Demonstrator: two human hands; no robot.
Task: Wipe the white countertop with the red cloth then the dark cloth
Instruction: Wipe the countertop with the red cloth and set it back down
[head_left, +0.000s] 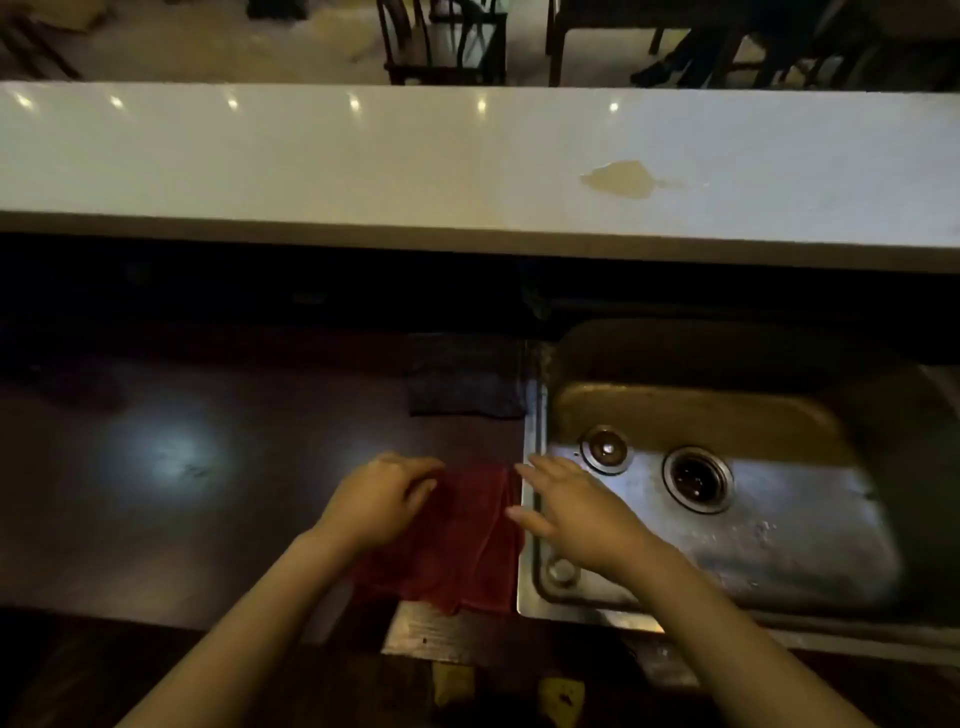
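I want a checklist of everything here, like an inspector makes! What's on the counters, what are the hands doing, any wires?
Surface: long white countertop with a yellowish spill; dark lower counter beneath.
Job's things: crumpled red cloth on the lower counter beside the steel sink; folded dark cloth behind it, untouched.
Clutter: nothing seen.
Grippers: left hand rests curled on the red cloth; right hand open, fingers at the cloth's edge.
Cables: nothing seen.
Surroundings: dark chairs beyond the countertop.
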